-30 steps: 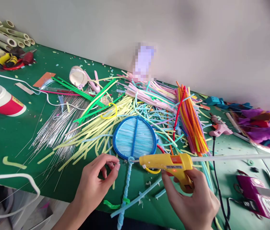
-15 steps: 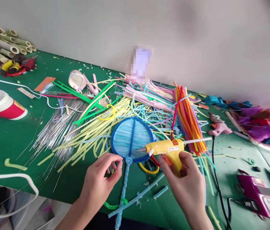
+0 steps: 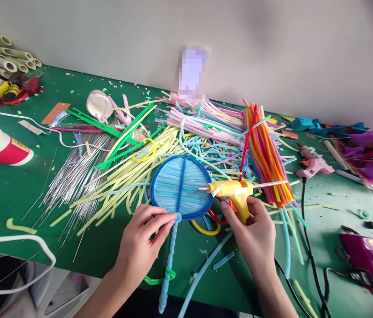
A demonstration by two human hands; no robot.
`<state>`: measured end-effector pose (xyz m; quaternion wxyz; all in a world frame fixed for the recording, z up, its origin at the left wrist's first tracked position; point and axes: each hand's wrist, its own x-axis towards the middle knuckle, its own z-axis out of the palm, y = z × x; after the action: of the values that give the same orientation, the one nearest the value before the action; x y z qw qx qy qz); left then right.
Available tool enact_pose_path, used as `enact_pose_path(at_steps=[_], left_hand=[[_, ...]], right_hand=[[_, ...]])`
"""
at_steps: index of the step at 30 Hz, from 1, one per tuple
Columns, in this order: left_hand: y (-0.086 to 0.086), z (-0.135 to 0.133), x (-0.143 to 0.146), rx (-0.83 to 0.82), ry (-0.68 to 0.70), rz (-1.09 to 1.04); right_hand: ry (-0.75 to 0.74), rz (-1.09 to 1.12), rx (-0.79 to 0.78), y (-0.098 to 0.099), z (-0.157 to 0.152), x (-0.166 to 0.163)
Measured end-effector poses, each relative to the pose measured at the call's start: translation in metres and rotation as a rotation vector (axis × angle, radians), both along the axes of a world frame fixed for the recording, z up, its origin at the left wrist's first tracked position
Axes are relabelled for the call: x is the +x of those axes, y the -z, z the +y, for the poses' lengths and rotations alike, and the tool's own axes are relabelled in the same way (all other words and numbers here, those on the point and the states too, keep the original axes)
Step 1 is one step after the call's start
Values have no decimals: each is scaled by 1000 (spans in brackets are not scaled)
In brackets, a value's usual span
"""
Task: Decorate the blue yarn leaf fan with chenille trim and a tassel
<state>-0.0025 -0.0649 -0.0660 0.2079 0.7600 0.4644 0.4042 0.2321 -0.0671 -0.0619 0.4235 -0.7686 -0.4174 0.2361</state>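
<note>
A round fan (image 3: 166, 185) made of blue pipe cleaners, with a dark blue rim and centre rib, lies in the middle. Its twisted light blue handle (image 3: 169, 260) runs down toward me, and a green pipe cleaner (image 3: 169, 274) loops round it low down. With thumb and fingers closed, my left hand (image 3: 148, 234) pinches the small light blue coil (image 3: 178, 217) where handle meets disc. My right hand (image 3: 252, 234) grips a yellow hot glue gun (image 3: 235, 190) by its handle. The nozzle points left, over the disc's right part; a glue stick (image 3: 270, 183) sticks out behind.
Loose pipe cleaners (image 3: 133, 176) and metal wires (image 3: 80, 172) cover the green table. A paper cup (image 3: 4, 145) stands left, near bamboo tubes (image 3: 7, 57). A pink glue gun (image 3: 314, 163), black cable (image 3: 308, 243) and purple power strip (image 3: 368, 260) lie right.
My left fingers have moved right and up onto the coil. The glue gun's nozzle has risen and shifted right. A light blue pipe cleaner has swung off the handle to its right.
</note>
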Motion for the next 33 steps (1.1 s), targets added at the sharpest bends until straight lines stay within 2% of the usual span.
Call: enact_pose_path(at_steps=[14,33], left_hand=[[0,2,5,45,3,47],[0,1,7,46,-30,82]], right_hand=[[5,22,43,2,1,-1],[30,34,-4,-1,1,-3]])
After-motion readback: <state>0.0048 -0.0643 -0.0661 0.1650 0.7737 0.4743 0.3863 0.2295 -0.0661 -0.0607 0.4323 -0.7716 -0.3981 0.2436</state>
